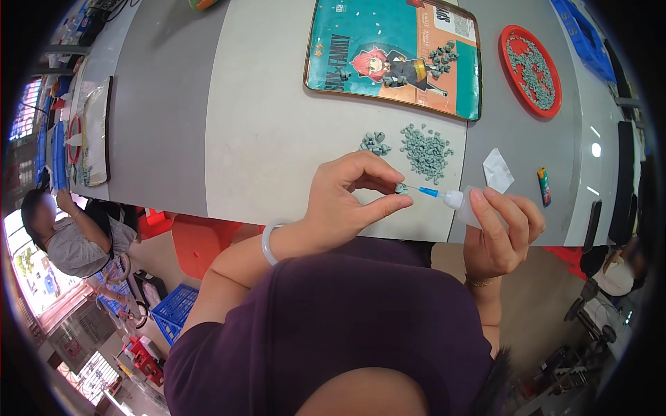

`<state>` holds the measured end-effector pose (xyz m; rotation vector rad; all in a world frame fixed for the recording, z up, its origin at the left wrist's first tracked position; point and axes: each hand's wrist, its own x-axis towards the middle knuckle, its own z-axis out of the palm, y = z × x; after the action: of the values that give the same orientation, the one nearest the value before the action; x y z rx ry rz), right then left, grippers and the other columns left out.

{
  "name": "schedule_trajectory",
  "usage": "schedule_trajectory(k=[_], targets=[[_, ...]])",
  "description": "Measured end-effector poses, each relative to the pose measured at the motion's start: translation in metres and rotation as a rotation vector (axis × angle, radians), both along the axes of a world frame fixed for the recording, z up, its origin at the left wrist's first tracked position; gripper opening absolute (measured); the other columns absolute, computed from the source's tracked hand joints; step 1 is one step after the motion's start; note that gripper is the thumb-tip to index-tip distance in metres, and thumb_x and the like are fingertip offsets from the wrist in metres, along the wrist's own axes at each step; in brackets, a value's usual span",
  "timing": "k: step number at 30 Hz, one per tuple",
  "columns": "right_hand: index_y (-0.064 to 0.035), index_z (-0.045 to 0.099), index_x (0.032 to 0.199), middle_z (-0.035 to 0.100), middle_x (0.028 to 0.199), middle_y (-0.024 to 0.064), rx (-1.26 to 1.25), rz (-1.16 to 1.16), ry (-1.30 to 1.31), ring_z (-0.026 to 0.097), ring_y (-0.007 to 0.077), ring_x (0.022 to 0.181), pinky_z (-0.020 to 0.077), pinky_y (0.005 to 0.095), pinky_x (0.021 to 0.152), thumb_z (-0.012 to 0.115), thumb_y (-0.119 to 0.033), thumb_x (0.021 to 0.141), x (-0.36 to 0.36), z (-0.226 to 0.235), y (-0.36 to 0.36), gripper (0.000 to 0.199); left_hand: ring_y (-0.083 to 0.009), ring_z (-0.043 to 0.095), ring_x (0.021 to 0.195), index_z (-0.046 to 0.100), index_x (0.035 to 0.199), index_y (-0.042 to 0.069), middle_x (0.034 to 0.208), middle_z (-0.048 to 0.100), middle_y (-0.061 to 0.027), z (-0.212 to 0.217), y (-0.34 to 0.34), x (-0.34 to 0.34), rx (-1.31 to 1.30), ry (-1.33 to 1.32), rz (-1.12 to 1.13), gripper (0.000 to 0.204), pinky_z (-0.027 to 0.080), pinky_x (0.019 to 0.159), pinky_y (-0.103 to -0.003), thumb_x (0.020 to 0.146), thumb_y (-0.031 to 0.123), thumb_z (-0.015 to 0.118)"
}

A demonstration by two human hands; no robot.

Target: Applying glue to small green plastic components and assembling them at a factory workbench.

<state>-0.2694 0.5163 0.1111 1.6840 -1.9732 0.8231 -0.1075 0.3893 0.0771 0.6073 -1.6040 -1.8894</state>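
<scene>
My left hand (347,201) pinches a small grey plastic part (401,188) between thumb and fingers, just above the table's near edge. My right hand (498,232) grips a small clear squeeze bottle (466,205) with a blue needle tip (428,191) that points left and touches the grey part. A pale bangle (267,241) circles my left wrist. Behind the hands lie a loose heap of grey parts (426,150) and a smaller cluster of grey parts (374,143) on the white table (263,125).
A teal picture tray (333,41) holding several grey parts lies farther back. A red round dish (512,41) of grey parts sits at the back right. A white paper scrap (497,170) and a small lighter (544,186) lie right. A person (69,232) sits at lower left.
</scene>
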Motion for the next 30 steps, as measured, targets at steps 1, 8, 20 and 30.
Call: schedule_trajectory(k=[1,8,20,30], targets=[[-0.0191,0.069,0.090,0.061,0.091,-0.0064,-0.005,0.005,-0.007,0.049,0.0130,0.079,0.0330,0.0257,0.074,0.065,-0.002,0.065,0.000,-0.001,0.000,0.030,-0.0168,0.060,0.078,0.058,0.087,-0.001,0.083,0.060,-0.0098,0.000,0.000,0.000,-0.005,0.001,-0.001,0.022,0.051,0.069,-0.028,0.069,-0.008,0.068],[-0.0139,0.067,0.090,0.061,0.090,-0.0013,0.007,-0.030,-0.093,0.050,0.0174,0.082,0.0370,0.0289,0.076,0.066,0.003,0.059,-0.004,0.000,-0.003,0.035,-0.0172,0.061,0.079,0.058,0.087,-0.001,0.084,0.059,-0.0097,-0.001,-0.001,0.001,-0.013,-0.003,0.003,0.022,0.052,0.070,-0.028,0.069,-0.009,0.067],[-0.0019,0.051,0.103,0.060,0.101,0.0093,-0.007,-0.195,-0.992,0.055,0.0144,0.087,0.0439,0.0276,0.077,0.066,-0.002,0.075,-0.092,-0.081,-0.018,0.031,-0.0148,0.062,0.081,0.060,0.093,-0.001,0.089,0.061,-0.0072,-0.006,-0.003,0.007,0.178,-0.039,0.030,0.019,0.050,0.076,-0.027,0.075,0.000,0.067],[-0.0028,0.058,0.082,0.058,0.076,0.0075,0.218,0.098,-0.548,0.056,0.0199,0.067,0.0448,0.0283,0.058,0.065,0.003,0.070,-0.022,-0.078,0.011,0.015,-0.0161,0.062,0.083,0.057,0.095,-0.002,0.089,0.059,-0.0072,-0.012,-0.002,0.005,0.200,-0.075,0.022,0.021,0.051,0.077,-0.029,0.075,-0.003,0.065]])
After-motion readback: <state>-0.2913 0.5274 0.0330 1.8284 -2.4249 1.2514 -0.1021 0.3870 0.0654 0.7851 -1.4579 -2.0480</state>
